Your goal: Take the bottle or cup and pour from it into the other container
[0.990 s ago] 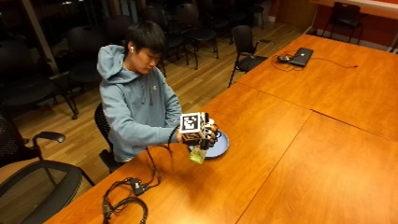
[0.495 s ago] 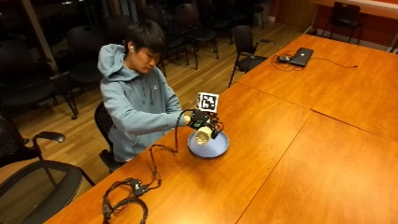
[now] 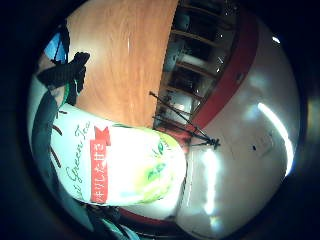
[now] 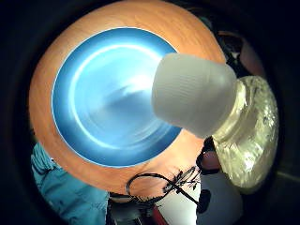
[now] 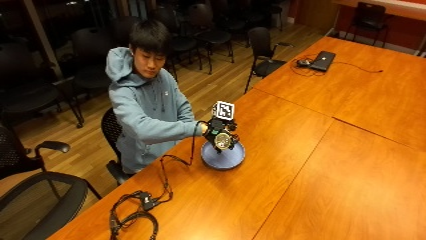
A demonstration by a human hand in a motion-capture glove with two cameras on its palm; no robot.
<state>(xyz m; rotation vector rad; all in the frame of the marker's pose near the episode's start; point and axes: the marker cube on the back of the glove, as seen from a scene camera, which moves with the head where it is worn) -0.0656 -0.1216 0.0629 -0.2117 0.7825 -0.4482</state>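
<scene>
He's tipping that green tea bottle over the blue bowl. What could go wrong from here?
1. The bottle still wears its white cap, so nothing may pour out at all.
2. The cap sits over the rim of the blue bowl, not its middle, so liquid could splash onto the table.
3. The right hand holds the bottle tilted above the bowl; a slip of the grip could drop it in.

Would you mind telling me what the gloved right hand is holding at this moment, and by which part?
The right hand holds a green tea bottle round its labelled body, tipped so its white cap points over the blue bowl.
</scene>
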